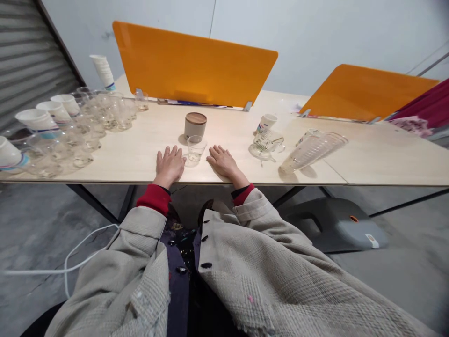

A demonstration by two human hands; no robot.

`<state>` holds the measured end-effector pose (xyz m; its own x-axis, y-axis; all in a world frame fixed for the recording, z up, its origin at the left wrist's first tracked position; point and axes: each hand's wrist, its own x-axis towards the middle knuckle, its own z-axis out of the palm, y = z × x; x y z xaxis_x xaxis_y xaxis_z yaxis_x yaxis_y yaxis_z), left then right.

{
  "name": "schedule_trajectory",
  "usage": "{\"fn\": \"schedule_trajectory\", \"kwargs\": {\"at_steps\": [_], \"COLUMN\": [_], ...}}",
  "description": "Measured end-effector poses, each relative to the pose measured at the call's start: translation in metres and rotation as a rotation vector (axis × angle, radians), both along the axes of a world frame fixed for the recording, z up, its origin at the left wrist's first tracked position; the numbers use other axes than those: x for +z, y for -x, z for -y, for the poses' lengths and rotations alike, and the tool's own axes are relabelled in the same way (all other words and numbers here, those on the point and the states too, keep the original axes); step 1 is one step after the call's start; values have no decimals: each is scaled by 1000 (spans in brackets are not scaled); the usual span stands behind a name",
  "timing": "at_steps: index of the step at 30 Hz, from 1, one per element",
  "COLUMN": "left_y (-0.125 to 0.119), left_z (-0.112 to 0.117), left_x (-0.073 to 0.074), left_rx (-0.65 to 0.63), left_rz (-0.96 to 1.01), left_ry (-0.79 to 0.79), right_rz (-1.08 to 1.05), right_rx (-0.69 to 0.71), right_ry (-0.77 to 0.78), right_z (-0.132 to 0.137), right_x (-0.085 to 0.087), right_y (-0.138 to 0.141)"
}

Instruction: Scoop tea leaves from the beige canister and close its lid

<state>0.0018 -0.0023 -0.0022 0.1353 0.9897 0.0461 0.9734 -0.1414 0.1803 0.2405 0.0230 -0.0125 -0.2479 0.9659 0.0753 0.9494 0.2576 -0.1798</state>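
Head cam: both hands lay palm-down on the desk (147, 140) nr its front edge. L hand (170, 165) had its fingers slightly spread, holding nothing, thumb out twd the cup; R hand (223, 163) lay likewise, fingers extended fwd and a bit L, also w/o anything in them. Btwn the two stood the clear cup (196, 146), upright, long axis vert., mouth up, narrower base on the desk; couldn't tell if it held liquid. L thumb was just beside it; contact unclear.

Off to the R, a clear-cup stack (312, 152) slanted, long axis running from nr-L to far-R, base end twd the front edge, mouths pointing R and away; cups nested one in another. Glassware w/ a handle (264, 149) sat btwn that and R hand, contents n/a to the eye.

Just behind the cup: a grey canister (195, 127), upright, wooden lid on, so inside hidden. Farther R, a printed paper cup (267, 122) stood w/ mouth up.

Over on the L, many clear cups (84, 128) were crowded together, some bottoms tinted, poss. liquid, can't confirm. White paper cups (38, 120) stood among them, mouths up. Beyond, a tall white stack (103, 71) stood nr the orange partition (196, 65).
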Motion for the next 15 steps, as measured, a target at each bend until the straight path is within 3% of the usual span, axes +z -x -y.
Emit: {"fn": "schedule_trajectory", "kwargs": {"at_steps": [7, 11, 15], "left_y": [0, 0, 0], "left_z": [-1, -2, -2], "left_x": [-2, -3, -3], "left_rx": [3, 1, -8], "left_rz": [-3, 7, 25], "left_ry": [-12, -12, -21], "right_rz": [-115, -469, -808], "right_rx": [36, 37, 91], "right_ry": [-41, -7, -7], "right_z": [-7, -16, -23], "right_x": [-11, -20, -21], "right_y": [-7, -7, 13]}}
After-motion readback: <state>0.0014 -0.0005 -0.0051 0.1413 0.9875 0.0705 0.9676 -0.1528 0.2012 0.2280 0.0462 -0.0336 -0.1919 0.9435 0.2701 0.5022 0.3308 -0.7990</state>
